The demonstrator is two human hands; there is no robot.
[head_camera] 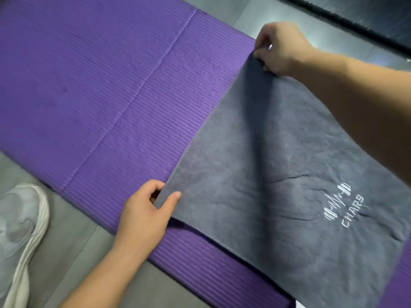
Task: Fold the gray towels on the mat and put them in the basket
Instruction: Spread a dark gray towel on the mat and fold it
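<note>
Your left hand (145,213) and right hand (281,48) each pinch a corner of the gray towel (278,174), spread at the frame's right over the purple mat (89,85).

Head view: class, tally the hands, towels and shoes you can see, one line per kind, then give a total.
Bare hands: 2, the left hand and the right hand, each pinching a towel corner
Gray cloth towel with a white stitched logo: 1
White fabric shoe: 1
Total: 4
</note>
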